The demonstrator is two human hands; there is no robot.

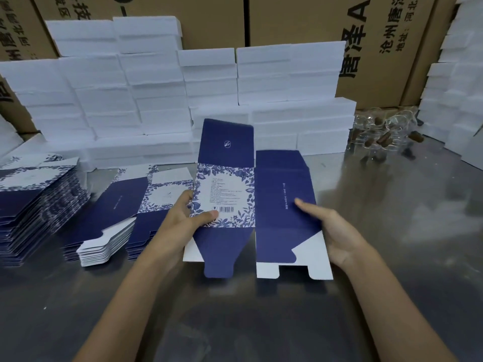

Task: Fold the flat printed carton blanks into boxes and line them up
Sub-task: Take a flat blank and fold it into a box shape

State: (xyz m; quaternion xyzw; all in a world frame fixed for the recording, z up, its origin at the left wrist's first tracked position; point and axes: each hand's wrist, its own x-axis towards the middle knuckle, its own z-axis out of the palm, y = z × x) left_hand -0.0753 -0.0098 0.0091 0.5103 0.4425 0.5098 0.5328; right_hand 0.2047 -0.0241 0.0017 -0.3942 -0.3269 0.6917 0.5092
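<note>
A dark blue and white floral carton blank [251, 202] is held above the steel table between both hands, half sprung open along its middle crease. My left hand [183, 220] grips its left edge, thumb on the barcode panel and fingers curled behind. My right hand [332, 231] holds the right edge of the plain blue panel, thumb on top. Two stacks of flat blanks lie to the left: a fanned one [117, 218] close by and a taller one [34, 205] at the far left.
White foam blocks [162, 100] are piled in a wall behind the work area, with more at the right edge [457, 87]. Clear glass bottles with corks [384, 134] lie at the back right. Brown shipping cartons [300, 19] stand behind. The steel table [392, 231] shows bare metal at right and front.
</note>
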